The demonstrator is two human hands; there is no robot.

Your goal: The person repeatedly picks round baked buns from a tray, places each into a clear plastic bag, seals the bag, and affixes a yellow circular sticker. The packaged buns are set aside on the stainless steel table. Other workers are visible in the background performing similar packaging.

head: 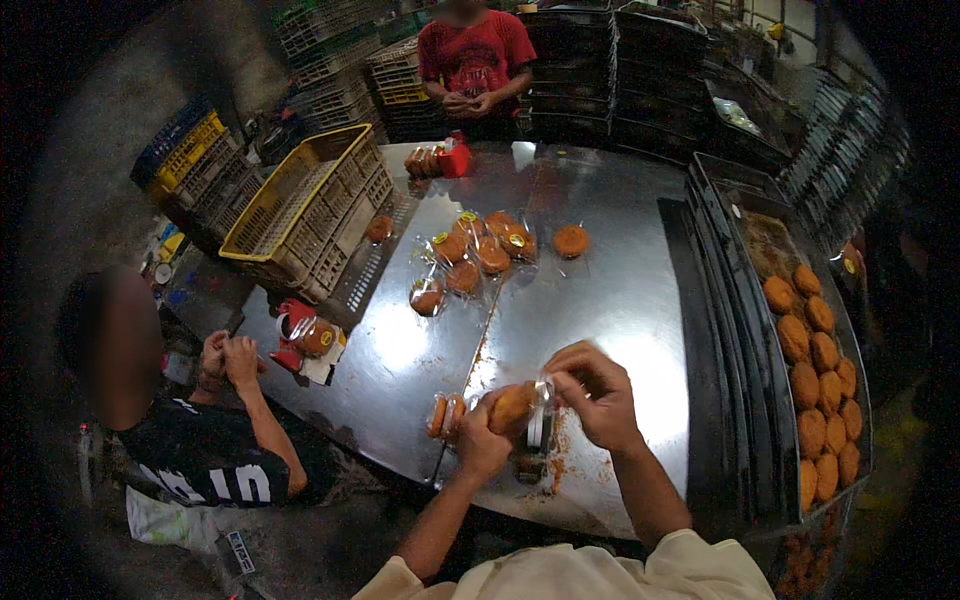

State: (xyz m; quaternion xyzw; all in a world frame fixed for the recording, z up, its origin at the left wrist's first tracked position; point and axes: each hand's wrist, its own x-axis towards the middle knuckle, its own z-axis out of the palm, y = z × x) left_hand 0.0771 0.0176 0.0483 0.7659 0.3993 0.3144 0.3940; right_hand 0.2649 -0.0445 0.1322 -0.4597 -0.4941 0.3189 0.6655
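Note:
My left hand (482, 439) is closed around a round brown bun (513, 409) in a clear plastic bag. At the bag's gathered right end are the bent fingers of my right hand (595, 394), which seem to pinch the plastic. Beneath them, on the metal table (390, 352), a dark device with a light band (536, 435) is partly hidden. Wrapped buns (444, 415) stand just left of my left hand. Farther off lies a loose group of wrapped buns (491, 255), some with yellow stickers, and one more bun (571, 241) sits apart to their right.
Black trays, the top one holding unwrapped buns (812, 385), are stacked at the right. A yellow-rimmed plastic crate (300, 199) stands at the left. One co-worker (217, 450) is at the left beside a red tape dispenser (289, 330); another (476, 67) stands across the table by a red dispenser (454, 157).

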